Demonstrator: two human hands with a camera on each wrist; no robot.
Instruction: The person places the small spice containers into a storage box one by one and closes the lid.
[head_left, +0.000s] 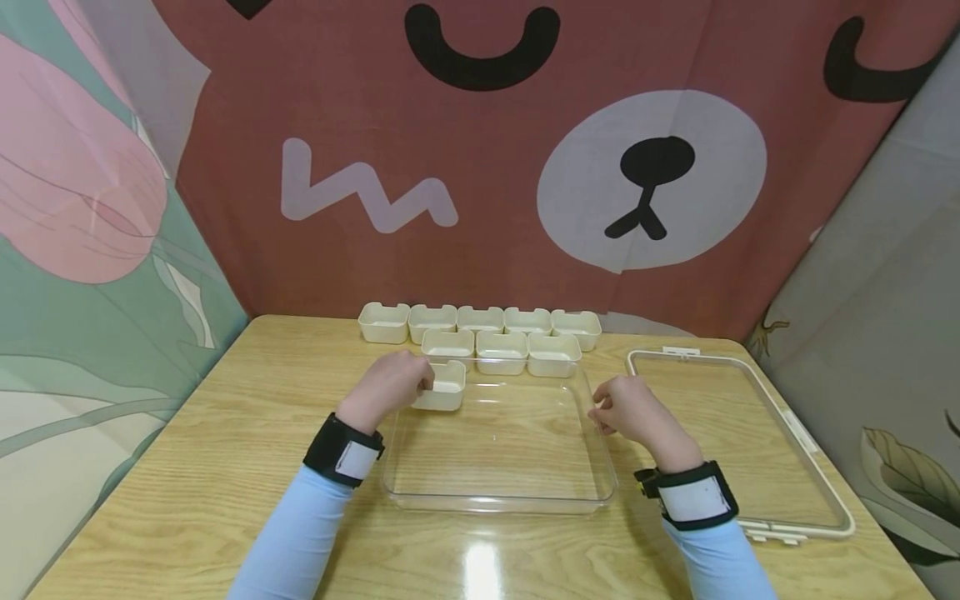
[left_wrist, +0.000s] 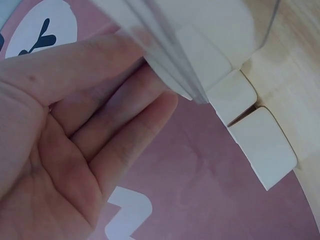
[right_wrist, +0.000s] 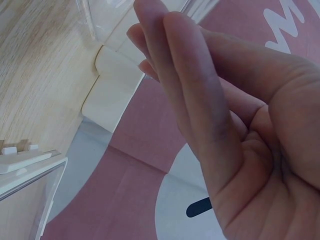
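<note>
Wooden tabletop (head_left: 247, 467) carries a clear tray (head_left: 498, 500); my left hand (head_left: 386, 385) pinches a cream cup (head_left: 444, 389) at its far-left corner, while my right hand (head_left: 626, 408), fingers together and empty, touches its right rim to steady it.

Clear glossy plastic tray (head_left: 600, 487), matt cream cups (head_left: 480, 319), wood-grain table (head_left: 225, 450).

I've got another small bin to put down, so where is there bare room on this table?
Bare wood lies left of the clear tray, beside the left hand, and along the near table edge. Most of the tray floor is free too. It is crowded behind the tray, where the cream bins sit in two rows, and the lid fills the right side.
</note>
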